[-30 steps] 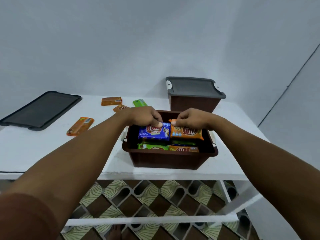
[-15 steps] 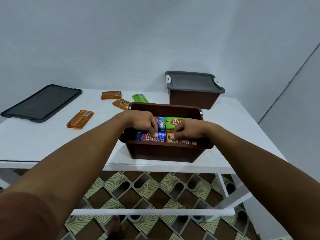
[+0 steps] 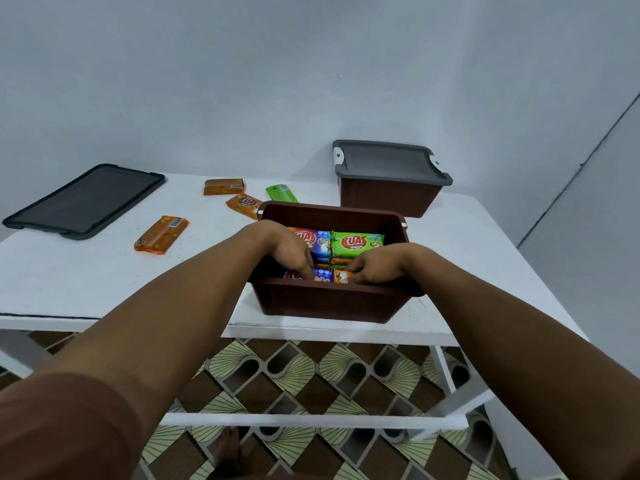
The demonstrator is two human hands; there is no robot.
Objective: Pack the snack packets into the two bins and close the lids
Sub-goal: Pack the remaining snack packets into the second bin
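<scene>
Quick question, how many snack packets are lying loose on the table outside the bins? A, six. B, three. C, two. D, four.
D: the table holds three orange packets and one green packet, all outside the open bin and the lidded bin.

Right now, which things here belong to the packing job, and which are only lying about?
Job: open bin, lidded bin, loose lid, loose orange packets, loose green packet, blue packet held by left hand, orange packet held by right hand.
Not the job: table, patterned floor.
</scene>
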